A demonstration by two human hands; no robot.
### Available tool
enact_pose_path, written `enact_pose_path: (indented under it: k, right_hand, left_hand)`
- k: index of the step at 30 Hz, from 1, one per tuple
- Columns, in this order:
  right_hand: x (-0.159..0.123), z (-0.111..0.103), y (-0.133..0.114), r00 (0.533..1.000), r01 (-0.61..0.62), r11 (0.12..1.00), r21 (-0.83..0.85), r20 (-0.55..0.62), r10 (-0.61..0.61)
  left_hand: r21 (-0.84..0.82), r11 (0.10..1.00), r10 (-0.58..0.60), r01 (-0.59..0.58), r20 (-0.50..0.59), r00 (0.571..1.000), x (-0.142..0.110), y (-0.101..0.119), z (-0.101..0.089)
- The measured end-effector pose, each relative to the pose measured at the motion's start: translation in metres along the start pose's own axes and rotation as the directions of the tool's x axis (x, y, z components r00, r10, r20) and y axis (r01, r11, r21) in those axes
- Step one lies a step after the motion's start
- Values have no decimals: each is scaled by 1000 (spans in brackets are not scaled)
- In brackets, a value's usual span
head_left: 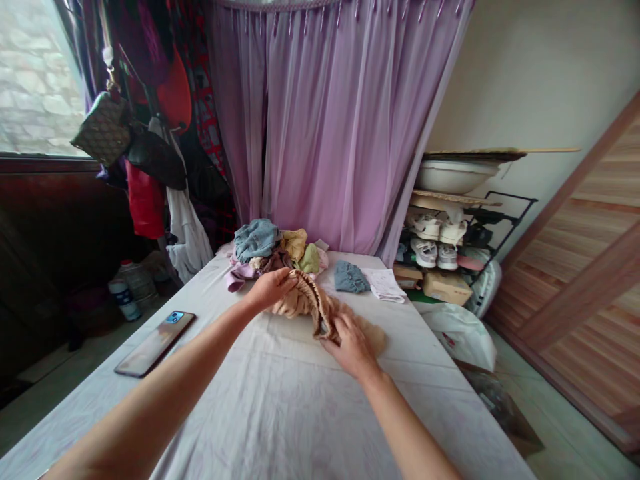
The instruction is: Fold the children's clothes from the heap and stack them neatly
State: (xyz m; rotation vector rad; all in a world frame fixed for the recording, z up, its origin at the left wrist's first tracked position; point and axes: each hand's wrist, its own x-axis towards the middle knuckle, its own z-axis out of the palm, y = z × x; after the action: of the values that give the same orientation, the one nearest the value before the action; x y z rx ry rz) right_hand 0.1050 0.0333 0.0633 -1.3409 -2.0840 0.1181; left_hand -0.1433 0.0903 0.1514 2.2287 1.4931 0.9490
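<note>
A tan garment (pixel 300 297) with a gathered, elastic-looking band is stretched between my two hands above the table. My left hand (pixel 273 290) is closed on one end of the band. At the band's other end, nearer to me, my right hand (pixel 353 347) grips it with the fingers curled around the cloth. Part of the garment, fluffy and pale, spreads out behind my right hand. Just beyond lies a heap of crumpled clothes (pixel 257 240) in blue, yellow, green, brown and lilac. To its right rest a folded blue-grey garment (pixel 350 277) and a folded white cloth (pixel 385 285).
The table (pixel 240 407) has a pale cloth cover. A phone (pixel 155 343) lies at its left. Purple curtains (pixel 320 133) hang behind. On the right stand a shoe rack (pixel 510 223) and a white plastic bag (pixel 465 330); bags (pixel 105 130) hang at the left.
</note>
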Motion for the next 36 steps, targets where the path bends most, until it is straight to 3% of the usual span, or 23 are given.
enact_pose_path:
  k: [2,5,10,14,17,19,21,24,27,31,34,36]
  right_hand:
    - [3,5,7,985,-158,982,99,-58,164]
    - [17,-10,16,903,-339,894,293,-163,397]
    - [50,-85,-1,842,-138,928,347,-452,294]
    - [67,-143,-27,870,0,961,276,-474,137]
    - [82,-154,-27,903,-47,979,198,-411,126]
    - [94,-138,-14,933,-166,981,102,-304,190]
    - [103,-110,5,939,-308,951,-14,-168,301]
    - [103,-61,36,894,-446,886,-130,-17,448]
    - [83,-29,61,840,-514,842,-164,103,533]
    - [39,-20,90,796,-542,788,-293,124,593]
    - [8,-22,109,742,-592,721,-361,105,662]
    - [-6,-22,117,733,-595,712,-373,112,671]
  left_hand:
    - [84,996,26,-24,-29,999,1,7,-6]
    - [229,972,62,-48,-58,996,3,18,-20]
    - [322,946,99,-27,-207,973,13,50,-66]
    - [339,941,104,-4,-276,955,26,78,-113]
    - [350,936,72,26,-264,962,42,79,-123]
    - [394,917,27,64,-220,975,53,66,-109]
    - [454,887,-21,83,-141,990,61,43,-80]
    - [472,868,-163,154,-21,986,58,-4,-25]
    - [470,835,-370,287,94,924,37,-52,18]
    - [488,801,-476,347,167,863,1,-102,32]
    - [493,801,-483,339,200,852,-18,-123,29]
    - [502,806,-463,313,206,862,-25,-129,30]
